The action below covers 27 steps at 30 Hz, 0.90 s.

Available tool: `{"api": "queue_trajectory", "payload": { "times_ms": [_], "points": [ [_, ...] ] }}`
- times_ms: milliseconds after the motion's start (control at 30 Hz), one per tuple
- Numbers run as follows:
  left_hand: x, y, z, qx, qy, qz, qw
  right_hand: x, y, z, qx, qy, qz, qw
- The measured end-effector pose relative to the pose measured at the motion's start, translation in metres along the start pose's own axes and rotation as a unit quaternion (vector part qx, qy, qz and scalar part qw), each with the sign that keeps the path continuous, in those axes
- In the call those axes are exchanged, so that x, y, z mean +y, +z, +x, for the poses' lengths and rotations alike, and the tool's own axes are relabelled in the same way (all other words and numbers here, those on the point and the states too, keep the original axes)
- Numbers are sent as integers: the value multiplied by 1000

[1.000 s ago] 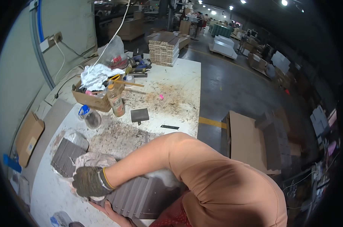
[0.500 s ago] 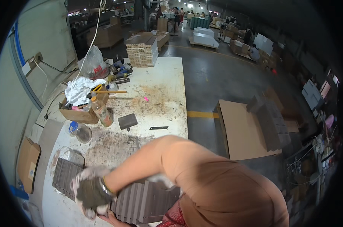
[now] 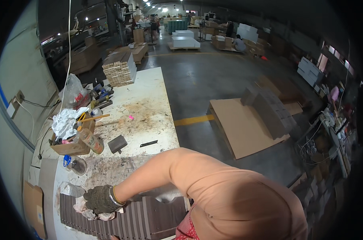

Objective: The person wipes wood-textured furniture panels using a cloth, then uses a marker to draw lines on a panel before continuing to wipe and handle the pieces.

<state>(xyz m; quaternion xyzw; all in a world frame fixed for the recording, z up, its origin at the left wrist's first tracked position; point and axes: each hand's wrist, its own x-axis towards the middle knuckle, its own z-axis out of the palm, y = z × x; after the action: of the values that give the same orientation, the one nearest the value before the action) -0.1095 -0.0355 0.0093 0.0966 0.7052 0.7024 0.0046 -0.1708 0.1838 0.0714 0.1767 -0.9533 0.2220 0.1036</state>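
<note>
My right hand (image 3: 100, 199), in a dark knitted glove, presses a crumpled pinkish-white rag (image 3: 85, 211) onto a long row of grey-brown boards (image 3: 133, 224). The boards lie packed side by side along the near edge of the worktable, their narrow edges upward. My right arm reaches across from the right, over part of the row. Only a bit of my left hand (image 3: 114, 237) shows at the lower edge, against the near side of the boards; its fingers are mostly hidden. A clear plastic-wrapped bundle (image 3: 71, 189) sits just behind the row's left end.
On the stained white table (image 3: 149, 92) are a jug with a blue cap (image 3: 75, 165), an orange-capped bottle (image 3: 90, 140), a cluttered carton (image 3: 71, 149), a grey block (image 3: 117, 143), a black blade strip (image 3: 148, 143) and stacked slats (image 3: 119, 70). A cardboard-topped pallet (image 3: 241, 128) stands right.
My right hand has moved with the rag onto the boards' top edges, and the row now looks continuous. My left hand has mostly dropped out of sight. The view has turned right.
</note>
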Motion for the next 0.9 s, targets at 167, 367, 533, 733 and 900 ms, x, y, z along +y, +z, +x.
{"api": "queue_trajectory", "payload": {
  "times_ms": [167, 367, 533, 733, 900],
  "points": [
    [40, 15, 2, 25, 19, 101, 994, 3, 6, -1, 10, 10, -9, 1000],
    [20, 9, 17, 38, -48, -34, 998, 2, 13, 0, 37, 8, -27, 999],
    [8, 8, 22, 27, -42, -68, 996, 2, 11, 0, 39, 37, 3, 999],
    [3, 6, 25, 32, -32, -54, 998, 1, 14, 1, 29, 37, -12, 999],
    [-3, 3, 27, 48, 17, 72, 996, 17, -2, 21, -30, -87, -71, 993]
  ]
}}
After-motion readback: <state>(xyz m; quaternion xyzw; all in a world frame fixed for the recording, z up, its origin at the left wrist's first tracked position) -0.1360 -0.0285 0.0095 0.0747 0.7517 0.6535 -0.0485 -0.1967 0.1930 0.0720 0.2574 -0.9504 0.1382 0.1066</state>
